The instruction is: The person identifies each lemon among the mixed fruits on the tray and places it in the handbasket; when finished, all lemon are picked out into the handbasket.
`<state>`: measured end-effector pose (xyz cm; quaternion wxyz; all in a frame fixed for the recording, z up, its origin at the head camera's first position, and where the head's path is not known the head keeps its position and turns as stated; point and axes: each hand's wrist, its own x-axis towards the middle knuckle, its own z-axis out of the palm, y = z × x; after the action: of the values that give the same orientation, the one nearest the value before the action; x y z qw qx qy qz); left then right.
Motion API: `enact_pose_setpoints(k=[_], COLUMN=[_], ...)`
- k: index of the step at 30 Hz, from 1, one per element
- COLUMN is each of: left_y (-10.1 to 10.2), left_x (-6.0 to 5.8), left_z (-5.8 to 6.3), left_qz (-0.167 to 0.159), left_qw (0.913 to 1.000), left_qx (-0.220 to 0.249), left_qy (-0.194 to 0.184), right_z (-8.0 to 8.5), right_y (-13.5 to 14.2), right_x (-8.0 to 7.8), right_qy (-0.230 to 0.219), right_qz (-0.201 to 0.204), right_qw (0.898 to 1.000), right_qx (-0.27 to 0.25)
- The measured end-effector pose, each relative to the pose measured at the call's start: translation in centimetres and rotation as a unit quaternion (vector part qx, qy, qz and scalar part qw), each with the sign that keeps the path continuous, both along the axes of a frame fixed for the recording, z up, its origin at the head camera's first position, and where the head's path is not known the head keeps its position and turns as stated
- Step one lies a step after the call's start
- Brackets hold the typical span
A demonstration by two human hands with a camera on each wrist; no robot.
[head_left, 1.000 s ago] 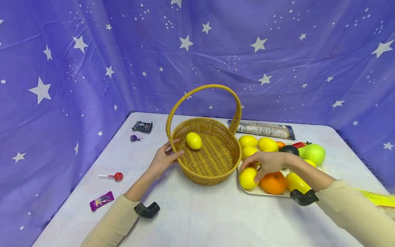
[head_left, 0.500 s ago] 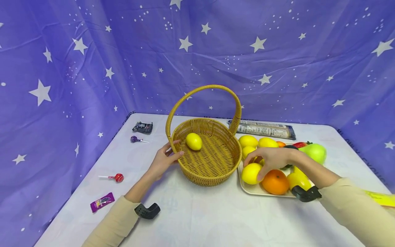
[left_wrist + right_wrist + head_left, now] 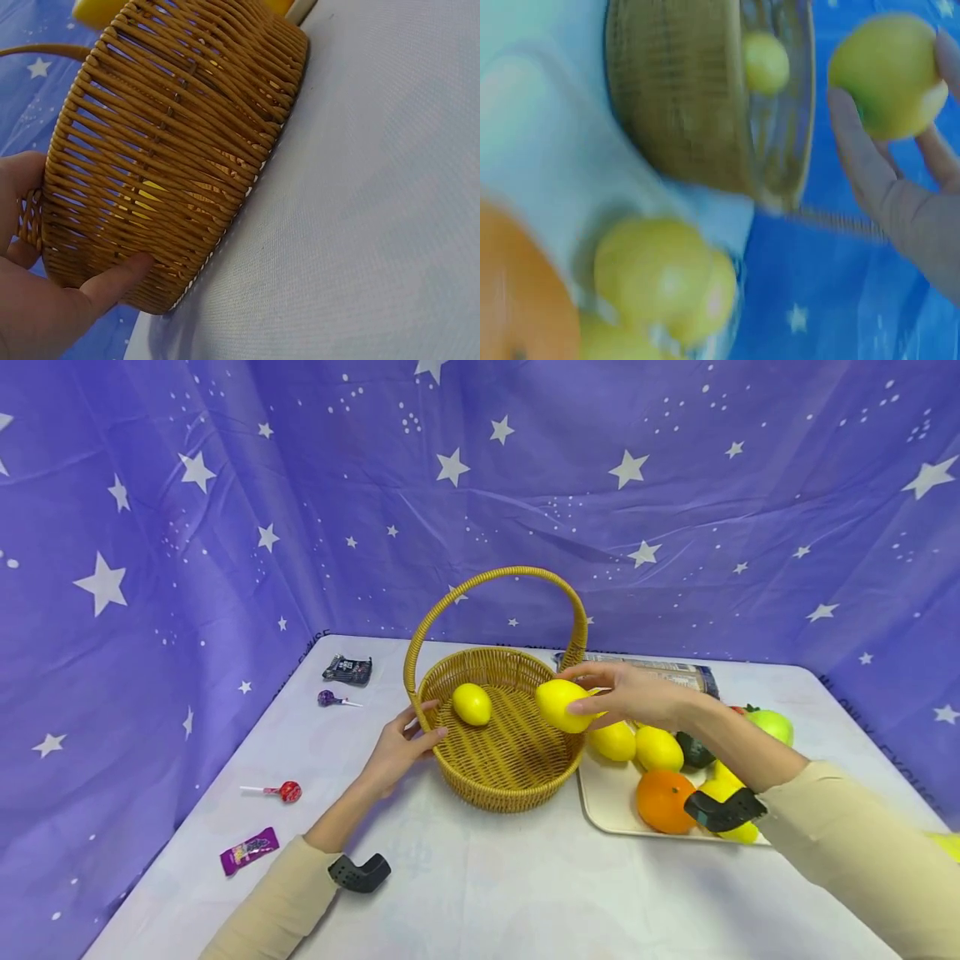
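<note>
A yellow lemon (image 3: 562, 705) is pinched between the thumb and fingers of my right hand (image 3: 633, 696), raised over the right rim of the wicker basket (image 3: 491, 797). The right wrist view shows the same lemon (image 3: 889, 75) at the fingertips. My left hand (image 3: 397, 749) grips the basket's left side at the foot of its handle. In the left wrist view, its thumb (image 3: 120, 281) lies along the outer weave. Inside the basket, towards the left, rests another lemon (image 3: 472, 704). Several lemons, such as one lemon (image 3: 659, 749), lie on the cream tray (image 3: 607, 806), partly behind my right hand.
An orange (image 3: 666, 802), a dark green fruit (image 3: 694, 750) and a green pear (image 3: 772, 725) share the tray. Behind lies a long packet (image 3: 701, 678). At left are a black packet (image 3: 348, 669), purple lollipop (image 3: 327, 697), red lollipop (image 3: 288, 791) and purple wrapped sweet (image 3: 249, 852).
My right hand has lifted the lemon off the tray's front left corner and carried it up and left to the basket's rim. The left hand and basket have stayed put.
</note>
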<state>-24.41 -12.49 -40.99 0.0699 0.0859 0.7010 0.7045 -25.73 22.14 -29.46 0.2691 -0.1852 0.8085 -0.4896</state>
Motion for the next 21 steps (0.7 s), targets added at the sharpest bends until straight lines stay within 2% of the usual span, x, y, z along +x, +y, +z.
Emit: enact_pose_setpoints(k=[4,7,14,21], left_y=[0.0,0.1,0.2,0.2], left_x=[0.0,0.0,-0.1,0.0], left_z=[-0.1,0.0,0.0,-0.1], left_qz=[0.002,0.006,0.003,0.007], left_qw=[1.0,1.0,1.0,0.9999], left_qx=[-0.002,-0.004,0.001,-0.006], left_qy=[0.003,0.006,0.008,0.009], right_z=[-1.2,-2.2,-4.6,-5.8], right_y=[-3.4,-5.6,-9.4,-12.9], right_x=[-0.1,-0.1,-0.3,-0.6], right_qy=[-0.054,-0.079,-0.108,-0.112], right_qz=[-0.036,-0.056,-0.091,-0.128], right_qw=[0.995,0.991,0.988,0.985], right_qx=[-0.071,-0.088,-0.06,-0.018])
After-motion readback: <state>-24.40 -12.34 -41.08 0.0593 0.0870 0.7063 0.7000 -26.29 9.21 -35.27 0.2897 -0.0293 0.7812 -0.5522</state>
